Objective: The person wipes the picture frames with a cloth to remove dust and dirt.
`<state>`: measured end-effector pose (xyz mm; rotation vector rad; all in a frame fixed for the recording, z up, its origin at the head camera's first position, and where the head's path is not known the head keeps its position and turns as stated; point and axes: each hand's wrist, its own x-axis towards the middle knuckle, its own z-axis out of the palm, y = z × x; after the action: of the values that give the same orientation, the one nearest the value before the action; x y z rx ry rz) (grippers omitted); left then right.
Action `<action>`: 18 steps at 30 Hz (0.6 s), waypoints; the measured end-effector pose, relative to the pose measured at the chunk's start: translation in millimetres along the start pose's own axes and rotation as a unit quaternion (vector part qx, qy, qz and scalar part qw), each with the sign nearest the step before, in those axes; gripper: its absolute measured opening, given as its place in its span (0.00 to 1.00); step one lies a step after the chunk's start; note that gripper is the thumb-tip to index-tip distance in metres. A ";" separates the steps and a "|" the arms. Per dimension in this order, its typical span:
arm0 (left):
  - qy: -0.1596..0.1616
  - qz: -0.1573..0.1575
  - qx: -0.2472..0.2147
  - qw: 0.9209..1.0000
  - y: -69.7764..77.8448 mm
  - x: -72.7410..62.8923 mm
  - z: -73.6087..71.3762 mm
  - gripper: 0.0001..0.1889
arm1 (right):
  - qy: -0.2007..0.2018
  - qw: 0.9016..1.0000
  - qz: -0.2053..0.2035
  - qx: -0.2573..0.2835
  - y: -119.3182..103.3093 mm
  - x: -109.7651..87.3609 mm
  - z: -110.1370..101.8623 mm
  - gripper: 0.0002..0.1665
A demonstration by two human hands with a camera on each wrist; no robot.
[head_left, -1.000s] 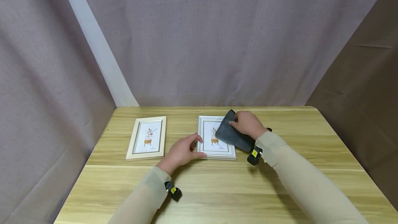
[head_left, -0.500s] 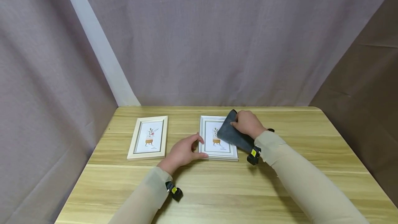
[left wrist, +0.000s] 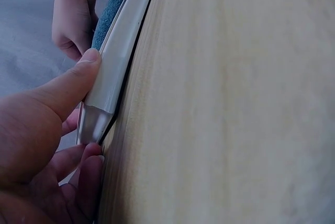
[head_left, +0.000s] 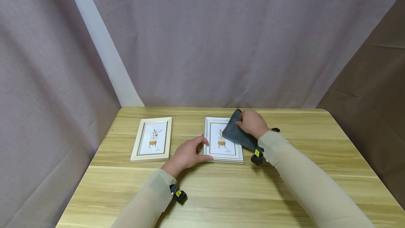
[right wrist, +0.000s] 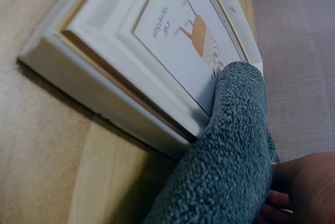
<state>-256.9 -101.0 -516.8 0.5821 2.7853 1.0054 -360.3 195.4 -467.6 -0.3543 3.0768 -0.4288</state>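
Note:
A white picture frame [head_left: 223, 158] lies face up on the wooden table, showing a print of a potted plant. My left hand [head_left: 186, 153] grips its near left corner; in the left wrist view the thumb [left wrist: 90, 59] presses along one edge and the fingers bend round the corner. My right hand [head_left: 253, 124] pinches a dark grey cloth [head_left: 236, 133] that covers the upper right part of the white frame. Close up in the right wrist view, the fluffy cloth [right wrist: 230, 130] lies over the frame's edge and part of the print, hiding them.
A cream picture frame [head_left: 135, 147] with a similar plant print lies face up to the left of my left hand. Behind the table [head_left: 227, 192] hangs a grey-mauve curtain [head_left: 202, 45], with a brown one [head_left: 373, 80] on the right.
The head view has shifted slightly, moving the whole scene a little to the right. Both hands and the cloth keep nearly the same places on the white picture frame.

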 end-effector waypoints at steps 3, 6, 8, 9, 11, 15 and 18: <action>-0.001 0.000 0.001 1.000 0.2 0.0 0.9 0.27 | 0.010 1.000 -0.004 0.002 0.4 2.0 1.0 0.15; -0.002 0.000 0.001 1.000 0.0 0.5 2.0 0.27 | 0.020 1.000 -0.008 0.001 -0.2 4.8 1.7 0.14; -0.002 0.001 0.000 1.000 -0.8 1.0 2.9 0.27 | 0.024 1.000 -0.011 -0.006 -0.4 7.3 2.0 0.12; -0.002 0.003 0.001 1.000 -1.2 1.3 3.3 0.27 | 0.024 1.000 -0.011 -0.008 -0.6 8.4 2.1 0.13; -0.002 0.004 0.000 1.000 -1.4 1.9 4.0 0.27 | 0.021 1.000 -0.012 -0.009 -0.6 10.8 2.0 0.16; -0.001 0.007 0.001 1.000 -1.3 3.3 4.1 0.26 | 0.011 1.000 -0.013 -0.005 -0.9 16.6 1.8 0.18; 0.000 0.010 0.003 1.000 -1.1 4.2 3.3 0.26 | 0.007 1.000 -0.017 0.002 -1.8 21.0 1.3 0.17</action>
<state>-260.3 -98.1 -520.0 0.6105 2.7898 1.0011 -380.3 188.6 -468.0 -0.4054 3.0861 -0.4408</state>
